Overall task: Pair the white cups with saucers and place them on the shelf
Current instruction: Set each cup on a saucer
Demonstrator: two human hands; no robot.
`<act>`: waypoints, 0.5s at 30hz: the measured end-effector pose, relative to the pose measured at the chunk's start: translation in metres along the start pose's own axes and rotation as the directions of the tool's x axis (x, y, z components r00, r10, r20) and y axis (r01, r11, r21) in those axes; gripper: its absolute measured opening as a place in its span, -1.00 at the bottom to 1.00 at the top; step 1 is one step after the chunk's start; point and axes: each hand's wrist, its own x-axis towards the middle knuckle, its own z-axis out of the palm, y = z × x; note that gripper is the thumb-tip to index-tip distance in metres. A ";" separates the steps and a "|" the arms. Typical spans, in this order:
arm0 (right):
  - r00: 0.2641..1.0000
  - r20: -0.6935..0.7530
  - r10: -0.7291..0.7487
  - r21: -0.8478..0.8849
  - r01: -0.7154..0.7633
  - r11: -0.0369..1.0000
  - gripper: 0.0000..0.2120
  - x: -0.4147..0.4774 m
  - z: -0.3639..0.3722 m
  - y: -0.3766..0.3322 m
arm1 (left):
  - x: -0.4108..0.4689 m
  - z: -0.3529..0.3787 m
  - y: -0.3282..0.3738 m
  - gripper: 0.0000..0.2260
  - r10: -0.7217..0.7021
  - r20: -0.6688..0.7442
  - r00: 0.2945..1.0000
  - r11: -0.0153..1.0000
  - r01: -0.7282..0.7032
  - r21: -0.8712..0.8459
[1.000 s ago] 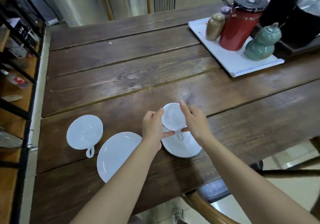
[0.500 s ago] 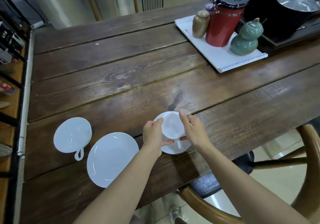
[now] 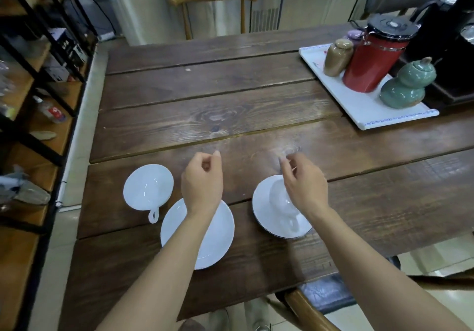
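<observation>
A white cup [image 3: 280,202] stands on a white saucer [image 3: 261,207] near the table's front edge, its handle toward me. My right hand [image 3: 304,182] hovers just above and right of it, fingers loosely curled, holding nothing. My left hand [image 3: 202,179] hangs loosely curled over the far rim of a second, bare saucer [image 3: 218,238]. Another white cup [image 3: 147,191] sits on the wood to the left, handle toward me. The shelf [image 3: 33,125] runs along the left side.
A white tray [image 3: 364,110] at the back right carries a red canister [image 3: 372,61], a brown jar [image 3: 337,57] and a green gourd jar [image 3: 405,84]. A wooden chair [image 3: 213,2] stands at the far end, another chair [image 3: 315,305] under the near edge. The shelf holds a bottle [image 3: 52,111].
Both hands let go of the cup, which now rests on the right saucer. My left hand has drawn left over the bare saucer; the right has lifted off. The camera has tilted up.
</observation>
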 end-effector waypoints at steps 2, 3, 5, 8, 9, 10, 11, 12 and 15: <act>0.996 0.053 -0.074 0.091 0.069 0.993 -0.67 -0.003 0.016 -0.027 | 0.015 -0.026 -0.009 -0.85 0.058 -0.163 0.985 0.998 -0.061 -0.018; 0.991 0.098 -0.095 0.156 0.079 0.985 -0.67 -0.004 0.026 -0.039 | 0.024 -0.038 -0.017 -0.86 0.072 -0.244 0.967 0.997 -0.073 0.004; 0.964 0.254 -0.083 0.307 0.001 0.952 -0.64 -0.006 0.054 -0.059 | 0.043 -0.062 -0.040 -0.66 0.028 -0.345 0.938 0.997 -0.003 0.073; 0.862 0.508 0.003 0.456 -0.271 0.847 -0.48 -0.010 0.093 -0.086 | 0.058 -0.096 -0.066 -0.35 -0.231 -0.257 0.938 0.972 0.230 -0.034; 0.824 0.566 0.009 0.481 -0.339 0.809 -0.42 -0.011 0.104 -0.095 | 0.059 -0.104 -0.073 -0.31 -0.301 -0.183 0.936 0.952 0.286 -0.107; 0.793 0.610 0.008 0.487 -0.382 0.785 -0.36 -0.013 0.113 -0.103 | 0.059 -0.111 -0.079 -0.29 -0.354 -0.096 0.930 0.926 0.334 -0.178; 0.758 0.652 0.007 0.473 -0.414 0.778 -0.31 -0.015 0.119 -0.110 | 0.059 -0.116 -0.085 -0.29 -0.392 -0.007 0.920 0.893 0.379 -0.243; 0.724 0.689 0.005 0.451 -0.435 0.780 -0.27 -0.016 0.126 -0.116 | 0.059 -0.120 -0.092 -0.29 -0.418 0.077 0.905 0.856 0.421 -0.301; 0.627 0.779 0.020 0.388 -0.507 0.769 -0.11 -0.020 0.138 -0.131 | 0.063 -0.125 -0.110 -0.35 -0.452 0.264 0.852 0.743 0.524 -0.417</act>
